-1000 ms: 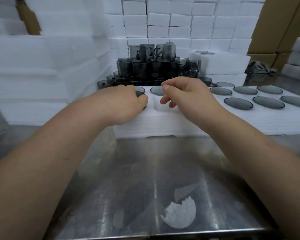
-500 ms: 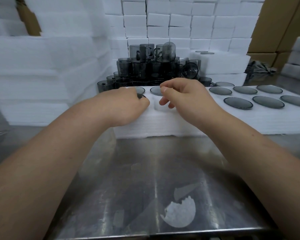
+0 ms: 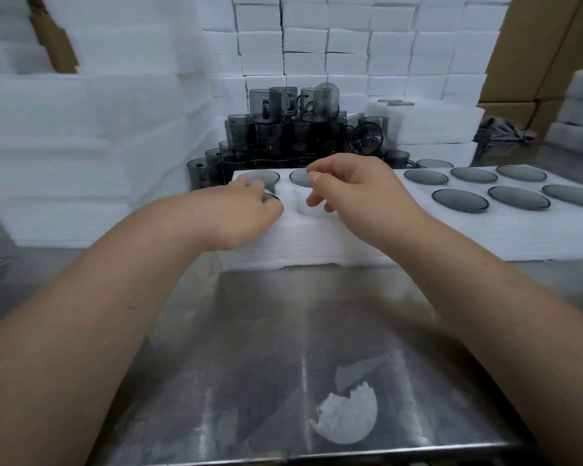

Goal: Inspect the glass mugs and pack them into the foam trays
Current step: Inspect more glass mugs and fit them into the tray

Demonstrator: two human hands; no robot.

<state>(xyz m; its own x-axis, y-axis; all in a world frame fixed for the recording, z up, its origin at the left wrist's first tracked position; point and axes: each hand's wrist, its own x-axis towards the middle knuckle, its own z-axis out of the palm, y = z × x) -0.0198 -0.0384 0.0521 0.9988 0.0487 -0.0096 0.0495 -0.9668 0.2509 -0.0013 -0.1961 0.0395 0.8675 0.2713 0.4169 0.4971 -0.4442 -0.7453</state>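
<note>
At near-left corner of foam tray [image 3: 317, 240], covering a dark glass mug [image 3: 270, 197] with left hand [image 3: 246, 213], fingers bent over it; cannot tell if really gripping. Holding nothing in right hand [image 3: 360, 190], loosely curled above empty pocket [image 3: 303, 206]. Behind tray, pile of mugs [image 3: 283, 136].

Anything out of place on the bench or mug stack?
Two things: a torn white scrap lies on the steel table near its front edge, and one glass mug at the right of the mug stack lies on its side, unlike upright neighbours.
</note>
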